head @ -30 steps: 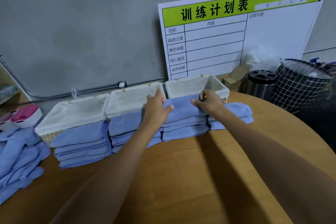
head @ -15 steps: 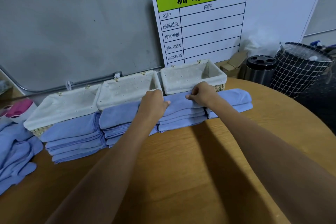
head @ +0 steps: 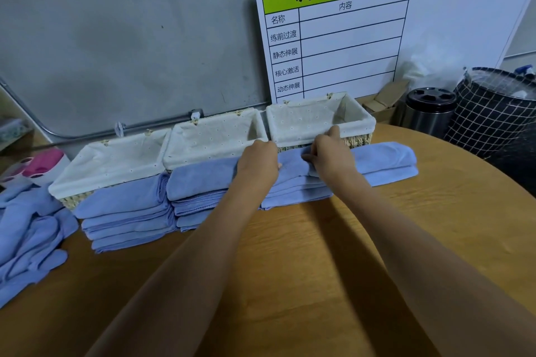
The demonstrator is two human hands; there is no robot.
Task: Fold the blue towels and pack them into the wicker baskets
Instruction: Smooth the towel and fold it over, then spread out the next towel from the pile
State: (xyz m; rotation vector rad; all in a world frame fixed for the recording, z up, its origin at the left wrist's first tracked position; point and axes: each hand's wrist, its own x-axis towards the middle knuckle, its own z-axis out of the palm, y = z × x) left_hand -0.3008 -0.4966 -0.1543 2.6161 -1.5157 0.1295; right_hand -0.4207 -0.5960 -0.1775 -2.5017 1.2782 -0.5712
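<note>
Where both forearms meet at centre frame, the left hand [head: 258, 164] lies curled, palm down, on the top folded towel [head: 293, 166] of a stack, and the right hand [head: 330, 153] pinches a ridge of that same soft blue cloth between thumb and bent fingers; whether the left fingers actually grip cannot be told.

Folded blue towels, plush, rectangular: four stacks in a row across mid frame, namely a left stack [head: 127, 211], a second stack [head: 200, 191], the handled centre stack [head: 295, 194], and a short right stack [head: 385, 162]. Unfolded towels [head: 26, 238] lie heaped at the left edge.

Wicker baskets, rectangular, lined with cream eyelet fabric, set side by side just behind the stacks: left basket [head: 95, 171], middle basket [head: 214, 139], right basket [head: 319, 119]. No towel shows inside any of them.

Round wooden table [head: 333, 255], smooth, honey-coloured.

Grey concrete wall [head: 130, 38], rough. White schedule board [head: 362, 29] with green header, upper right, leaning against the wall. Steel bin [head: 426, 113] with black lid and black grid-pattern hamper [head: 490, 113], right edge.
</note>
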